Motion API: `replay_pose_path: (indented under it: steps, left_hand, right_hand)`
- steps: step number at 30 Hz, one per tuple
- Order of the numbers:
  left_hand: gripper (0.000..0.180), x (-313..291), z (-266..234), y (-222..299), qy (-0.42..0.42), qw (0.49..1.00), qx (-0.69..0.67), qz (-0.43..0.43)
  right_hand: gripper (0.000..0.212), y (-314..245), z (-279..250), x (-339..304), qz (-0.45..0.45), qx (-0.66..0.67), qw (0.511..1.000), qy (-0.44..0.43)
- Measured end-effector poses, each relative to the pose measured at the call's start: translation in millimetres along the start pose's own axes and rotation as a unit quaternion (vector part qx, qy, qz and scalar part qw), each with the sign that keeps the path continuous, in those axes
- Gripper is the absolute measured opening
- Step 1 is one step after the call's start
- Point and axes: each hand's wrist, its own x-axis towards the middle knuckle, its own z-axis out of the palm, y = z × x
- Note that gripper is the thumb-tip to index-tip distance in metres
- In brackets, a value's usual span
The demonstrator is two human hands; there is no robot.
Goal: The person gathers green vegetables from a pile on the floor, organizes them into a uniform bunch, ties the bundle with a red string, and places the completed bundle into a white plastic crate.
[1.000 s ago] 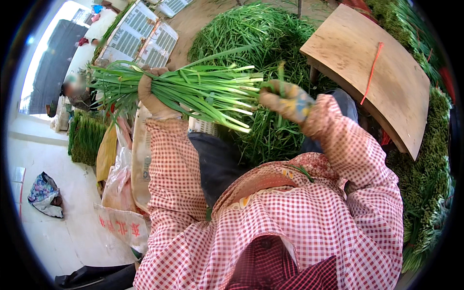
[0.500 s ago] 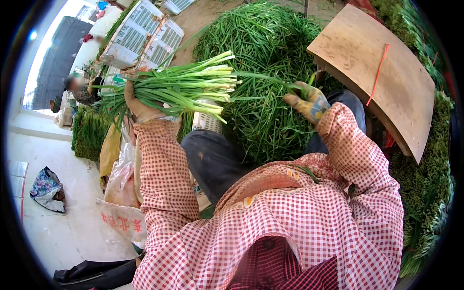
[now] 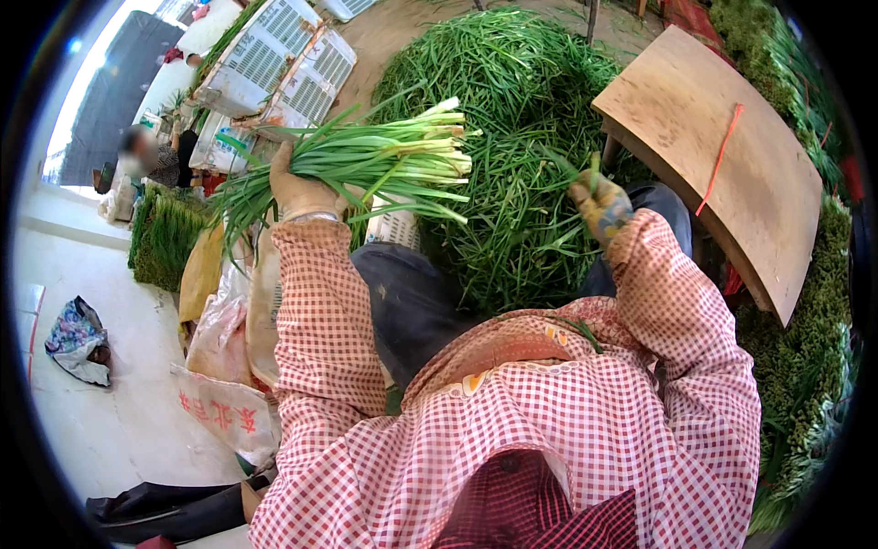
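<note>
My left hand (image 3: pixel 306 190), in a tan glove, is wrapped round a bunch of Chinese chives (image 3: pixel 393 156). Its pale cut ends point right, and the green leaf tips hang down past the wrist on the left. My right hand (image 3: pixel 601 209), in a grey and yellow patterned glove, is closed over the right side of a big loose pile of chives (image 3: pixel 485 82). A short stalk and blurred green leaves stick out of its fingers. The pile lies between my knees and reaches away in front of me.
A tilted brown board (image 3: pixel 713 156) with a red tie stands at right, beside stacked green bundles (image 3: pixel 805 274). White plastic crates (image 3: pixel 265 64) stand at far left, near another person (image 3: pixel 165 160). Sacks (image 3: pixel 229 412) lie left of my arm, with a patterned cloth bag (image 3: pixel 80 343) beyond.
My left hand has moved slightly right with the bunch. The long leaf that stretched from the bunch toward my right hand is away from the bunch now. My right hand has shifted a little right.
</note>
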Motion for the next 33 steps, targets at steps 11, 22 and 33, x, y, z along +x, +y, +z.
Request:
replay_pose_path:
  steps: [11,22,33]
  left_hand:
    - [0.036,-13.5,31.8,-24.3,0.001,0.998,-0.007,-0.065]
    - [0.031,-8.5,44.0,-29.7,0.011,0.999,0.009,-0.039]
    - [0.031,1.9,53.7,-41.2,-0.027,0.994,-0.007,-0.101]
  right_hand:
    - [0.055,-137.9,2.3,33.9,-0.319,-0.199,0.921,-0.102]
    - [0.06,-153.4,-7.8,20.0,-0.279,-0.355,0.878,-0.16]
    - [0.05,-132.5,-5.7,24.7,-0.318,-0.064,0.922,-0.212]
